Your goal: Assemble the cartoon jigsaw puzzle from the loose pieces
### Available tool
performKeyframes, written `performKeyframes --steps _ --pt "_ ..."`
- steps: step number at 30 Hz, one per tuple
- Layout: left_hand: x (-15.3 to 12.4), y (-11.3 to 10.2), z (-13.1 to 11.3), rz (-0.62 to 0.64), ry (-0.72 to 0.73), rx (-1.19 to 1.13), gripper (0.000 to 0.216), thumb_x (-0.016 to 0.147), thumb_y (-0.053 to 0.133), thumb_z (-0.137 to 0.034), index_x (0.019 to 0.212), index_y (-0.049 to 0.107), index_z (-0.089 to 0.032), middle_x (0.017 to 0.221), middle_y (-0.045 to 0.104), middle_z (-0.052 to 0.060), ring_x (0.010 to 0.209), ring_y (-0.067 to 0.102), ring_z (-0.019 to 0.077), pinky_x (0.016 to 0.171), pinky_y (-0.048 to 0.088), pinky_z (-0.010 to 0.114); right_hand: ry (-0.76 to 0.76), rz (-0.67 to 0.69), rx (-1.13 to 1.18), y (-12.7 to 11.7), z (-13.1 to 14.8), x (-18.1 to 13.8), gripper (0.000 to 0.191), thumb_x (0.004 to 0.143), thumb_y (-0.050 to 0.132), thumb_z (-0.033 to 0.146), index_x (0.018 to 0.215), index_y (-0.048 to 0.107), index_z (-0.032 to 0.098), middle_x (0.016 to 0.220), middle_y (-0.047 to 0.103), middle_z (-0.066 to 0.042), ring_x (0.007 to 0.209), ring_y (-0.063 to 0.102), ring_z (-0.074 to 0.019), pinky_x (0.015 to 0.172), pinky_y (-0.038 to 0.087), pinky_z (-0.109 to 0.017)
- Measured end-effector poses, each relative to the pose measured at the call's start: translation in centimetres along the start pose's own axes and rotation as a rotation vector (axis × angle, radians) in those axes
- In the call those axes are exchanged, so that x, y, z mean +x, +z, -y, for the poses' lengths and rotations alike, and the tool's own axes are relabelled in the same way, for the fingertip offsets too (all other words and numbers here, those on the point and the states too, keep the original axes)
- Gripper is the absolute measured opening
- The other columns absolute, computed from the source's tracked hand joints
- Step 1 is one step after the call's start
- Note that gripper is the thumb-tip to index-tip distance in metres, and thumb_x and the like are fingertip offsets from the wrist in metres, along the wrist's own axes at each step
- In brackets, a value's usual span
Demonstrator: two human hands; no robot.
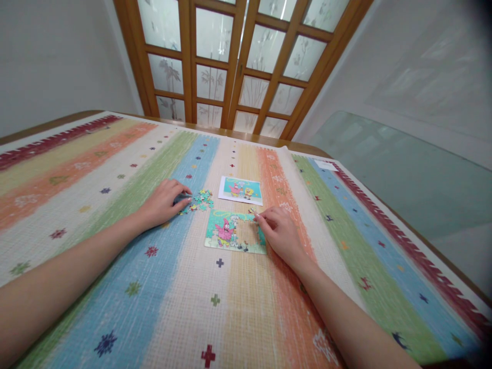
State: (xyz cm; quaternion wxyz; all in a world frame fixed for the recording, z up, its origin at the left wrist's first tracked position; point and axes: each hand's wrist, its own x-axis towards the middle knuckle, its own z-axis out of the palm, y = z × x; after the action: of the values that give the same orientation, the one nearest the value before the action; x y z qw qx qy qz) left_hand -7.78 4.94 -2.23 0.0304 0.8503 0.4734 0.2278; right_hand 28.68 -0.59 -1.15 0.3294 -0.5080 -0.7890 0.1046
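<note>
Piece-fitting looks underway: left hand (163, 202), grip apart, touches loose pieces (199, 200); right hand (280, 233), grip together, sits beside the half-built jigsaw (225, 231); next needs careful alignment.

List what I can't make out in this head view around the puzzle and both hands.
All in the head view:
Right hand: whether its fingertips pinch a piece is unclear, since the fingers cover the spot and it is too small.
Puzzle: its right edge is hidden under the right hand.
Loose pieces: their shapes are too small, and some lie under the left hand.
Reference picture: its detail is too small.
</note>
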Motion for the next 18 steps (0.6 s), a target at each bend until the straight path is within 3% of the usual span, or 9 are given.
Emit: performKeyframes --steps 4,10,18 --pt "-0.1 -0.7 -1.9 0.017 -0.074 0.112 0.042 0.092 0.058 -0.063 0.089 0.062 -0.021 0.097 0.063 0.006 0.098 0.056 0.0272 0.087 0.04 0.039 0.008 0.006 -0.001 -0.1 0.0 0.0 0.028 0.099 0.056 0.032 0.076 0.067 0.02 0.081 0.065 -0.005 0.082 0.056 -0.0223 0.076 0.039 -0.037" --pt "-0.6 -0.4 -4.0 0.089 -0.183 0.125 0.04 0.089 0.065 -0.062 0.094 0.064 -0.022 0.101 0.064 0.007 0.1 0.057 0.0292 0.082 0.038 0.038 0.007 -0.009 0.0 0.0 0.0 0.0 0.03 0.099 0.055 0.033 0.074 0.065 0.021 0.081 0.065 -0.005 0.081 0.057 -0.0217 0.075 0.039 -0.036" --pt "-0.5 -0.3 -3.8 0.104 -0.086 0.203 0.035 0.094 0.062 -0.056 0.091 0.067 -0.021 0.096 0.067 0.006 0.097 0.058 0.0284 0.081 0.036 0.039 -0.004 -0.02 -0.011 0.1 -0.1 0.1 0.03 0.099 0.055 0.034 0.074 0.066 0.021 0.081 0.065 -0.005 0.081 0.057 -0.0221 0.075 0.04 -0.037"
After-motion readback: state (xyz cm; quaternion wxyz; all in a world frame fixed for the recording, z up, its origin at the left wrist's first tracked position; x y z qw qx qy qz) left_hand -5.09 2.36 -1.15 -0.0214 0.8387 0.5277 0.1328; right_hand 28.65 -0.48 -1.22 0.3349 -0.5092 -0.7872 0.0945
